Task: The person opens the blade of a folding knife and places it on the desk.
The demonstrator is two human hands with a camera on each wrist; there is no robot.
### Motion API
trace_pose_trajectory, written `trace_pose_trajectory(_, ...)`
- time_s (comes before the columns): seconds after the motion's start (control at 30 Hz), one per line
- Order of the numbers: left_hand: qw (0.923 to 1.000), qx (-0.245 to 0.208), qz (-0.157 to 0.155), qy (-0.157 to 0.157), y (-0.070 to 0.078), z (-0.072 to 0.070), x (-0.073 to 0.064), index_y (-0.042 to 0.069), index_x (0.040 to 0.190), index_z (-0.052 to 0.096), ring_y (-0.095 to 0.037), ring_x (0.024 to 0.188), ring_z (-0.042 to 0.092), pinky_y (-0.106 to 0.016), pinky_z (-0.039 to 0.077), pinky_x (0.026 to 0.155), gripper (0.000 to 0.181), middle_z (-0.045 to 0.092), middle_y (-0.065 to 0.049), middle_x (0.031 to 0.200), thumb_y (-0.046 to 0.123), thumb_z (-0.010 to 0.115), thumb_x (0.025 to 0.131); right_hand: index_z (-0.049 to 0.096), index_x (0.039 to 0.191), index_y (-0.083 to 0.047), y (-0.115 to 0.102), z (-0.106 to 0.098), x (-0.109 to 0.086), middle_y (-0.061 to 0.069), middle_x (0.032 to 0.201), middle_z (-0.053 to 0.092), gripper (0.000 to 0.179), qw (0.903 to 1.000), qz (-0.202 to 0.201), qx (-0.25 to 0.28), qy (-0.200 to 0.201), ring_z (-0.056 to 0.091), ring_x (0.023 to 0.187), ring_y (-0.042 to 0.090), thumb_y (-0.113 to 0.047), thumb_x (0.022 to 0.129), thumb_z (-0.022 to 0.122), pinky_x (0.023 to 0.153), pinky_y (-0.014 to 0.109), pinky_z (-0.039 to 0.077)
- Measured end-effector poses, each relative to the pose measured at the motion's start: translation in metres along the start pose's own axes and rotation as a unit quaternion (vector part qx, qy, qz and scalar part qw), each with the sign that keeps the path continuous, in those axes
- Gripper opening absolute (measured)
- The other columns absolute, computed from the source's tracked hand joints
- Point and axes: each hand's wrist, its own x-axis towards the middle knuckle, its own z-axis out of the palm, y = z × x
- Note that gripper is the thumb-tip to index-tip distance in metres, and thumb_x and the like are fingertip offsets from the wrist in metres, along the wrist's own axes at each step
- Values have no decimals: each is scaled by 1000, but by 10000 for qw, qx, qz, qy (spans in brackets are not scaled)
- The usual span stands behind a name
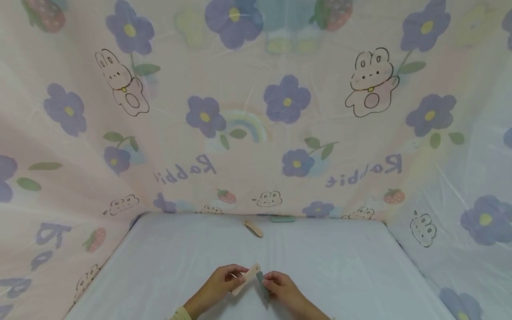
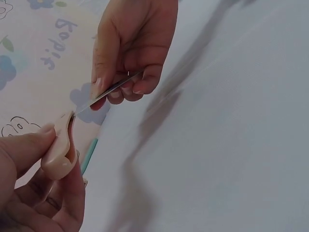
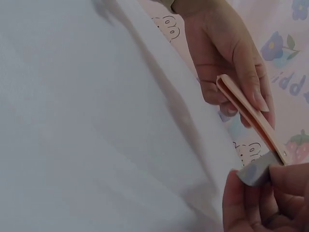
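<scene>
Blade (image 1: 262, 284) and pink handle (image 1: 250, 275) are meeting at one end above the white table (image 1: 344, 258), left hand (image 1: 221, 284) gripping the handle, right hand (image 1: 286, 291) pinching the blade, whose flat faces are probably offering the safest hold.

Ahead of you and along both sides hangs a pale curtain (image 1: 248, 178) with purple flowers (image 1: 287, 111), rabbits (image 1: 372, 100) and strawberries (image 1: 394, 196); below you spreads a white tabletop (image 1: 340, 258), softly lit.
</scene>
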Motion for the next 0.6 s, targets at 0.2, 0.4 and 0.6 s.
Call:
trace_pose_trajectory(0.2,9998,168,14,-81,4,-3,2,10,109,61,-11,67,53,-22,45,51,26,59,-4,88,22,57,86,56,100,2,-6,-12,-1,3,84,57,26,9990,-149,-427,-58,52,75,14,-22,88,55,63,25,46)
trace_pose_trajectory(0.4,9993,220,-90,-271,9,-5,2,17,106,63,-12,71,55,-22,46,56,24,62,1,90,27,58,85,58,98,-3,-7,-23,-3,4,85,58,24,9932,-423,-1065,-218,52,73,15,-25,88,54,59,23,45)
trace_pose_trajectory(0.6,9978,316,31,-583,9,-8,2,16,105,64,-12,74,54,-23,47,60,22,62,3,96,25,58,86,59,95,-11,-13,-31,-8,-4,87,58,19,9735,-861,-2097,-306,51,75,9,-27,89,52,61,22,44)
